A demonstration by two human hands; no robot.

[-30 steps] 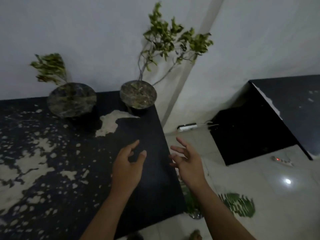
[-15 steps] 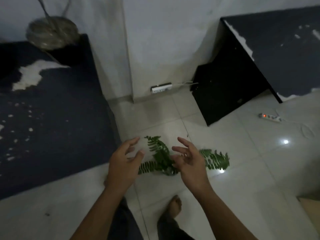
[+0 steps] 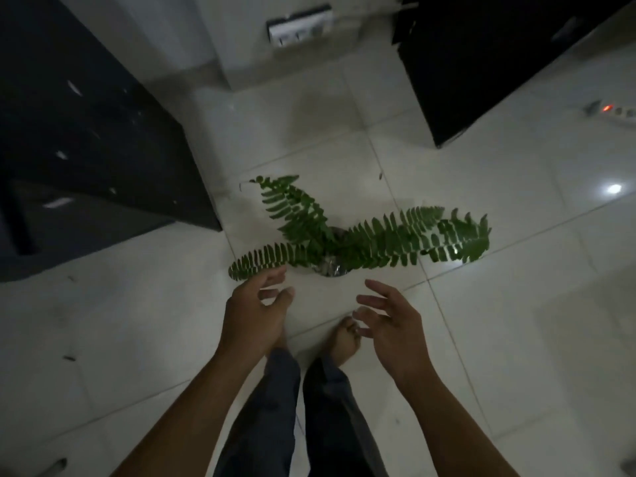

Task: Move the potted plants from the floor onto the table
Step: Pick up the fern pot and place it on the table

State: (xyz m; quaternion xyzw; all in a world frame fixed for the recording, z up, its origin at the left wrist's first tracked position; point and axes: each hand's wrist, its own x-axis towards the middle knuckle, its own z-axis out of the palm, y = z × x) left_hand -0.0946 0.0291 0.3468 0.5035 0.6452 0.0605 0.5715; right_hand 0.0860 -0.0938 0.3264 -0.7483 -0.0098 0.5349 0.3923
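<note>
A potted fern [image 3: 344, 241] stands on the white tiled floor just ahead of my bare feet, its green fronds spreading left, up and far right over a small shiny pot [image 3: 332, 269]. My left hand [image 3: 254, 313] hovers below the left frond, fingers apart, holding nothing. My right hand [image 3: 392, 323] hangs open a little lower and to the right of the pot. Neither hand touches the plant. The dark speckled table [image 3: 86, 132] fills the upper left, its corner close to the fern.
A second black table [image 3: 499, 56] stands at the upper right. A white power strip [image 3: 299, 24] lies by the wall at the top, and another one with a red light [image 3: 612, 110] lies at the right edge. My legs and feet [image 3: 344, 339] are below the hands.
My view has swung down from the tabletop with two potted plants to the floor. The fern is now nearer and larger, and both open hands have dropped toward it.
</note>
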